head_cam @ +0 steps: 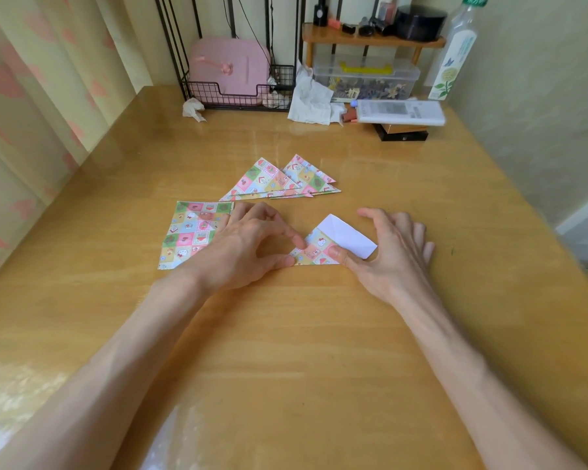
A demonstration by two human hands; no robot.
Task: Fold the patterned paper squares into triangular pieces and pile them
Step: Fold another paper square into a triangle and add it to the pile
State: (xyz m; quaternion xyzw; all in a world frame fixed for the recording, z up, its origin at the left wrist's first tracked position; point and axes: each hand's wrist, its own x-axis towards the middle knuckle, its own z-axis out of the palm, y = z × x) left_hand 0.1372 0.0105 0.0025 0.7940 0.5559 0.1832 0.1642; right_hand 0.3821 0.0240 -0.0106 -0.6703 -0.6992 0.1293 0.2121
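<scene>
Progress: pile of folded triangles (279, 183) already on table (286, 334), just beyond hands; several pieces, fanned, exact count unclear. Unfolded patterned squares (190, 232) left to do, lying under left wrist side. One half-folded paper (314, 251) in work between hands, white flap (345, 237) raised at right, fold unfinished.

Left hand (248, 245): fingers (286, 232) curled, thumb and forefinger tips pinching paper's left corner against table. Right hand (391, 252): thumb pressing printed face beside flap, other fingers spread wide, arched behind flap, apart from it.
</scene>
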